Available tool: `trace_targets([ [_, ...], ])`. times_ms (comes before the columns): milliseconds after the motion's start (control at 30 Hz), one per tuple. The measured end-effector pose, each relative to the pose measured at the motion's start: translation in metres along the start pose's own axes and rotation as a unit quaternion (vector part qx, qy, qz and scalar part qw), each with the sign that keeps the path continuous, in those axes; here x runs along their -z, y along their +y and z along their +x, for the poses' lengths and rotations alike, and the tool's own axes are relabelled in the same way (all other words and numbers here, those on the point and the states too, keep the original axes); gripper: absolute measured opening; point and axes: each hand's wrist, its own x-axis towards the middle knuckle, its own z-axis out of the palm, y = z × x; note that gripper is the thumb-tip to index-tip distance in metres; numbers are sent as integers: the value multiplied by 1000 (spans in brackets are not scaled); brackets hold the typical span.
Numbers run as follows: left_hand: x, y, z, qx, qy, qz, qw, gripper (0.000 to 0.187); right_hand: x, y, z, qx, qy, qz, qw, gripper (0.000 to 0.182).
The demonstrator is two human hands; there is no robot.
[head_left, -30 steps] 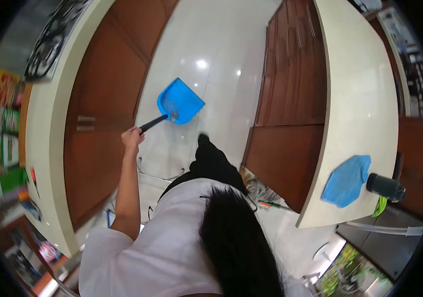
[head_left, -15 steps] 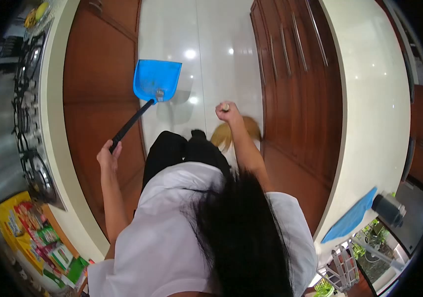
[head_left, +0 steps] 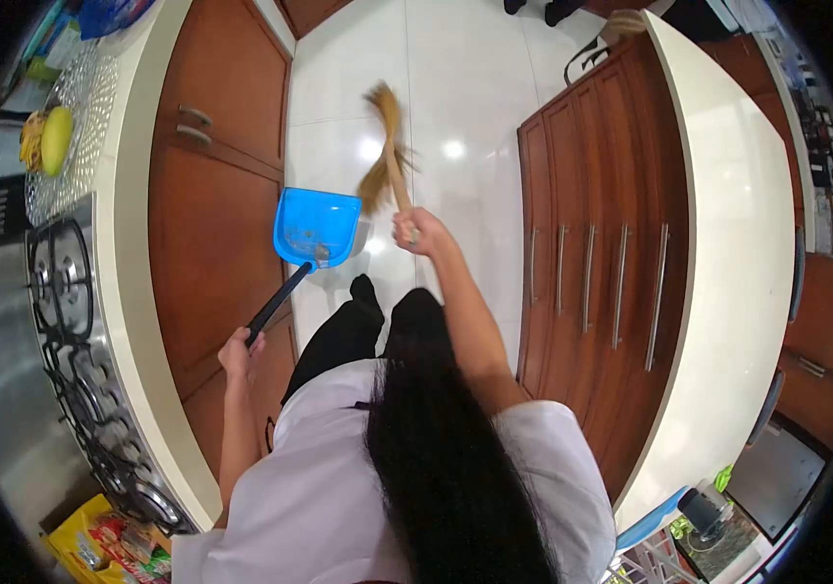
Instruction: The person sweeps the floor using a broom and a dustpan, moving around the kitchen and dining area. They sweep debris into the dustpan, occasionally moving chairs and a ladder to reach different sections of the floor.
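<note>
My left hand point(head_left: 240, 354) is closed round the black handle of a blue dustpan point(head_left: 317, 216), whose pan lies out ahead of it with grey dirt gathered near the handle end. My right hand point(head_left: 419, 232) grips the pale handle of a soft broom point(head_left: 390, 136). The broom's straw-coloured bristles fan out over the white tiles, to the right of and beyond the pan. One side of the bristles comes down close to the pan's right corner.
Brown cabinets with bar handles point(head_left: 590, 277) line the right side, and more brown cabinets point(head_left: 217, 195) the left. A gas stove point(head_left: 85, 360) and fruit point(head_left: 56, 141) are on the left counter. Another person's dark feet point(head_left: 557, 10) show at the far end of the glossy floor point(head_left: 475, 58).
The broom has swung from beside my legs to out in front, past the dustpan. I have moved forward along the aisle, with the dustpan still in my left hand.
</note>
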Motion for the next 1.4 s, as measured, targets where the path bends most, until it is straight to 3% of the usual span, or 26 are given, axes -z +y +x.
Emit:
trace_targets([
  [100, -41, 10, 45, -1, -18, 8, 1000, 23, -37, -56, -102, 119, 125, -202, 964, 7],
  [200, -88, 24, 57, -2, -22, -11, 1000, 19, -58, -131, -176, 156, 229, -289, 916, 56],
  [267, -119, 36, 67, 19, -4, -10, 1000, 17, -67, -197, -181, 170, 297, -328, 881, 76],
  [400, -192, 62, 49, 51, 66, -15, 996, 16, -6, -345, -110, 214, 323, -358, 849, 73],
  [533, -251, 82, 38, 84, 84, -60, 991, 20, 75, -466, 9, 239, 387, -326, 829, 38],
  [600, -282, 94, 28, 82, 99, -96, 987, 23, 122, -487, 81, 151, 447, -325, 820, 22],
  [633, -296, 101, 21, 89, 98, -88, 987, 23, 124, -485, 103, 84, 421, -312, 847, 19],
  [767, -343, 117, 8, 103, 75, -102, 987, 25, 81, -421, 151, 83, 318, -436, 838, 26],
  [833, -354, 114, 10, 102, 60, -118, 986, 26, 69, -420, 125, 81, 235, -338, 908, 33],
  [867, -356, 111, 15, 107, 45, -108, 987, 26, 73, -435, 89, 78, 173, -217, 958, 37],
  [933, -367, 111, 19, 115, 27, -101, 988, 27, 71, -457, 20, 87, 129, -132, 979, 44],
  [1000, -381, 114, 24, 120, 44, -146, 981, 28, 41, -479, -42, 92, 186, -163, 965, 52],
  [1067, -389, 111, 30, 131, 41, -141, 980, 29, -23, -497, -79, 80, 324, -247, 910, 56],
  [1167, -399, 110, 28, 138, 23, -138, 980, 29, -17, -505, -71, 156, 375, -263, 875, 63],
  [1233, -411, 117, 20, 137, 5, -139, 981, 29, 55, -509, -23, 245, 468, -255, 810, 55],
  [1300, -426, 129, 8, 137, 62, -104, 983, 28, 94, -546, 36, 294, 525, -178, 778, 37],
  [1333, -427, 132, 5, 138, 63, -91, 984, 28, 123, -563, 65, 301, 522, -101, 792, 24],
  [1400, -427, 131, 5, 137, 57, -84, 985, 28, 165, -613, 118, 297, 568, 21, 767, 6],
])
